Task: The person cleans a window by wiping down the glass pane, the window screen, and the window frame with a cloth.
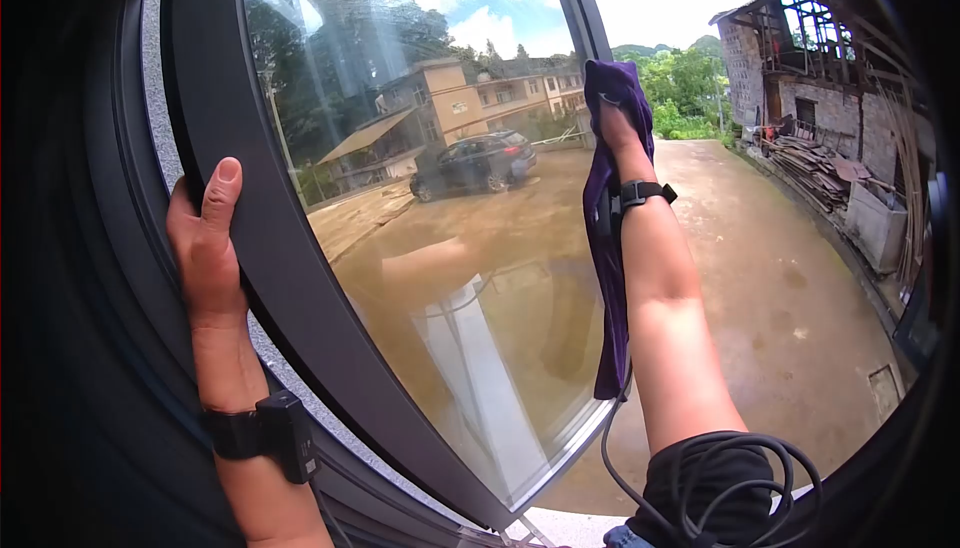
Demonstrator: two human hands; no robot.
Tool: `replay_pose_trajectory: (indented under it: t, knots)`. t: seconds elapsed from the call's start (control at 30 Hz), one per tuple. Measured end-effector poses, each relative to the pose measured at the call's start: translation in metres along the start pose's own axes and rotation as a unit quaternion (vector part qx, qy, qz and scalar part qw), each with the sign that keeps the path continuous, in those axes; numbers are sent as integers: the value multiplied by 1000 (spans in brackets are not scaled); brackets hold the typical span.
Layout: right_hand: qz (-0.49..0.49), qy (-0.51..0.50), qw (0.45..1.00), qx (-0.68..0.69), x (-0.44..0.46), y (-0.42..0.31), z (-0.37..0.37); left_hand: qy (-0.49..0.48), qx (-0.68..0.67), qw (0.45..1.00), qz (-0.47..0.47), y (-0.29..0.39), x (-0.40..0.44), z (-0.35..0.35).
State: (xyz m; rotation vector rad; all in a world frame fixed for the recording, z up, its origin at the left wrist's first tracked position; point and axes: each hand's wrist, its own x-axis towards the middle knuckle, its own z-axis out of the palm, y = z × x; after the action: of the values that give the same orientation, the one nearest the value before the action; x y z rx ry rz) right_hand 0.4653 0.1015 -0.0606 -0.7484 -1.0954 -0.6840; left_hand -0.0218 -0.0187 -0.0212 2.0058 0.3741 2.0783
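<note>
My left hand (208, 248) grips the dark frame (270, 248) of an open window sash, its thumb lying on the near face and its other fingers mostly hidden behind. At the sash's right edge, my right hand (617, 128) is pressed against a purple cloth (604, 238) that covers most of its fingers. Down along the glass edge hangs the rest of the cloth. The glass pane (470, 268) between my hands reflects a car, buildings and sky.
Outside lies a concrete yard (760, 298). A damaged brick building (820, 98) stands at the right, with stacked planks (820, 163) beside it. Black cable loops (740, 498) hang around my right sleeve. Green trees (680, 93) grow in the distance.
</note>
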Motion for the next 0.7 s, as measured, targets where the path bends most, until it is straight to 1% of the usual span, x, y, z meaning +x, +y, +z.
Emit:
replay_pose_trajectory:
  t: [0.03,0.1,0.13,0.17,0.2,0.23,0.3,0.33,0.37,0.43,0.5,0.53,0.57,0.6,0.63,0.67,0.7]
  knots:
    - [7,9,1000,-25,-13,8,-9,5,4,1000,6,2,0,-2]
    - [141,8,989,-53,-34,20,-19,3,-1,1000,4,1,1,-7]
    - [148,8,987,-60,-41,35,-22,-12,-15,1000,-12,2,1,-11]
    - [204,5,978,-51,-43,54,-25,-25,-31,999,-27,2,-1,-10]
    - [257,2,966,-40,-45,68,-30,-17,-28,999,-32,3,-3,-7]
    - [291,-11,956,19,-50,68,-38,-19,-31,999,-34,3,-3,-7]
    - [368,-44,911,179,-68,150,-39,2,-14,1000,-23,3,-4,-9]
    - [367,-9,922,125,-76,95,-49,3,-18,1000,-24,2,-3,-10]
    - [407,-15,899,164,-85,126,-45,8,-17,1000,-25,1,-3,-10]
    - [426,-21,881,203,-78,125,-39,13,-10,1000,-15,3,1,-10]
    - [481,-76,843,228,-79,128,-44,7,-20,999,-28,4,0,-11]
    - [406,-29,887,218,-87,145,-34,4,-21,999,-36,2,0,-12]
    - [412,-29,885,214,-92,162,-36,-17,-33,998,-54,0,1,-16]
    - [378,-76,914,129,-89,164,-40,-34,-43,996,-70,0,2,-19]
    - [335,-126,933,44,-88,163,-38,-31,-39,996,-72,0,1,-19]
    - [319,-150,936,9,-91,162,-42,-19,-27,997,-63,2,0,-16]
    - [403,-140,904,11,-84,144,-45,-9,-16,998,-53,2,0,-14]
